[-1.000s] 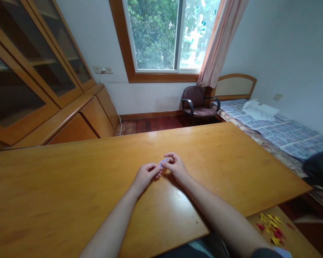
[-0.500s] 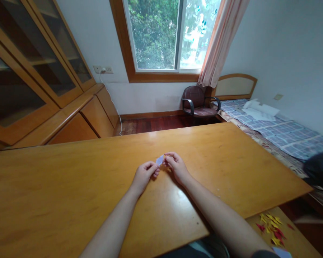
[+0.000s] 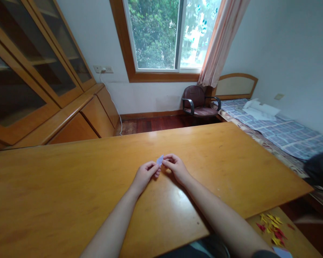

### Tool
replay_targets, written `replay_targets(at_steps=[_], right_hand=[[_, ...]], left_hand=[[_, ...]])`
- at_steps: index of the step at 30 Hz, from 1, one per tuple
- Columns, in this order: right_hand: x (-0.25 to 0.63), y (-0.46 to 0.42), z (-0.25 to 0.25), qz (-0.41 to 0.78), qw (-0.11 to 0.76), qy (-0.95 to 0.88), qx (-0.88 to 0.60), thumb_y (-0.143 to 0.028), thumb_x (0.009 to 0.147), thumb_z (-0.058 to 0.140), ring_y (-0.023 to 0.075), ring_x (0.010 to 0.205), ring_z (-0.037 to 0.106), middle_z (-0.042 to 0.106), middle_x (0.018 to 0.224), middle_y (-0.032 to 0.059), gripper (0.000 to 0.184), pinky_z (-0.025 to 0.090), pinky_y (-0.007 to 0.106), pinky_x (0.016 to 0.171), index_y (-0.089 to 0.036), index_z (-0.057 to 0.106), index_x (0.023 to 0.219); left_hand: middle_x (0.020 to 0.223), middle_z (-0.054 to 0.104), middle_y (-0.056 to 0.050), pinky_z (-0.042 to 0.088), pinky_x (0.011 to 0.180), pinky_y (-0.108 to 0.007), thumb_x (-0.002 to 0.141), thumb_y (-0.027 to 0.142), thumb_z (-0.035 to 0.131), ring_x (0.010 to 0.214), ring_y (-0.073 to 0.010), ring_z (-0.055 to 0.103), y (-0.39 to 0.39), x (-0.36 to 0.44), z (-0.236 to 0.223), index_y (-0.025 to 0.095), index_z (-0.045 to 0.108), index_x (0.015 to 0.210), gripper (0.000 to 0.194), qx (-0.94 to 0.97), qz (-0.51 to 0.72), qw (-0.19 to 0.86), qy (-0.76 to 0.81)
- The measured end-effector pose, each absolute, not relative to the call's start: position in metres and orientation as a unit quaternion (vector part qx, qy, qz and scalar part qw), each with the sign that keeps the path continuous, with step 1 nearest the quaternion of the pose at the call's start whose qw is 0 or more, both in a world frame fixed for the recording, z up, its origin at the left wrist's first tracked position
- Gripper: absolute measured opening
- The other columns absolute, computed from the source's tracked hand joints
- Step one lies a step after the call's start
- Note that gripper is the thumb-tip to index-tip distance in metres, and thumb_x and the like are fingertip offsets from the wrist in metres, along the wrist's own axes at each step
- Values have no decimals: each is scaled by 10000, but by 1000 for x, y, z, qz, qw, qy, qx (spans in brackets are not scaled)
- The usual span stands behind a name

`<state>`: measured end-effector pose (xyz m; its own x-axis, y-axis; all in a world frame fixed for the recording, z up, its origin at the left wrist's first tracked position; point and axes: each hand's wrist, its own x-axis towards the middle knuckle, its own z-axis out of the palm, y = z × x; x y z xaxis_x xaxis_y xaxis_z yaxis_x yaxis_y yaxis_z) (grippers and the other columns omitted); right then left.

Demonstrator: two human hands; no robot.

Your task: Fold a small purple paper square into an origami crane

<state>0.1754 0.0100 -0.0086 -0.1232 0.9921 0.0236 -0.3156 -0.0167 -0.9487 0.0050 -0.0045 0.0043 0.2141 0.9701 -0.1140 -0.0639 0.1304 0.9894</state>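
1. I see both of my hands raised just over the middle of the wooden table (image 3: 70, 186), closer to its far edge than to the near one.
2. My left hand (image 3: 144, 176) has its fingers curled in, and its thumb and forefinger pinch the lower left side of a small pale-blue piece of paper (image 3: 159, 159).
3. My right hand (image 3: 177, 167) meets it from the other side; its fingertips close on the right edge of the same paper, so both hands have a narrow pinch on it.
4. The paper stands between the two sets of fingertips, tilted, with a pointed corner sticking up and away from me. I cannot tell whether it touches the tabletop.
5. Both forearms run back from the hands toward the near edge of the table, the right one crossing the near right corner.
6. Below that corner, on a lower wooden surface (image 3: 298, 243), lies a scatter of small red and yellow paper pieces (image 3: 273, 227), well apart from my hands.
7. Beyond the far edge of the table I see a dark armchair (image 3: 199, 102) under the window (image 3: 172, 34), with a bed (image 3: 280, 130) along the right wall.
8. A wooden cabinet with glass doors (image 3: 34, 79) fills the left side of the room.
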Motion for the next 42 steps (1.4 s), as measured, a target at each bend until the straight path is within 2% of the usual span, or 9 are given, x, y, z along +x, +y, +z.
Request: replay_targets(at_steps=[8, 16, 25, 30, 42], right_hand=[[175, 10, -11, 603, 520, -468, -383, -358, 721, 809, 162, 747, 614, 703, 818, 21, 251, 455, 307, 758, -191, 696, 870], [175, 9, -8, 627, 530, -455, -344, -340, 717, 823, 146, 743, 636, 695, 802, -9, 336, 472, 305, 780, -212, 663, 983], [175, 7, -8, 621, 528, -461, -351, -307, 695, 830, 137, 678, 617, 664, 730, -34, 375, 463, 292, 723, -213, 643, 1007], [175, 7, -6, 619, 528, -461, -354, -276, 684, 826, 132, 672, 608, 655, 721, -41, 377, 459, 293, 723, -218, 637, 1005], [175, 5, -6, 607, 523, -486, -349, -310, 732, 789, 145, 694, 601, 652, 752, -26, 354, 453, 294, 710, -234, 644, 1046]], left_hand=[[652, 627, -22, 457, 549, -244, 751, 469, 709, 563, -131, 565, -4, 5, 4, 132, 650, 740, 342, 507, 419, 592, 466], [654, 643, -42, 451, 583, -253, 729, 484, 727, 581, -136, 560, -6, 5, 10, 122, 683, 721, 365, 516, 391, 605, 463], [606, 631, -40, 442, 568, -247, 736, 442, 704, 551, -135, 553, -5, 5, 11, 129, 672, 638, 329, 537, 368, 609, 454], [613, 636, -29, 448, 563, -240, 764, 459, 684, 544, -133, 567, -6, 6, 8, 143, 641, 652, 337, 571, 363, 575, 459], [609, 610, -28, 432, 577, -244, 791, 444, 668, 561, -133, 545, -7, 5, 11, 136, 646, 647, 340, 574, 358, 586, 446]])
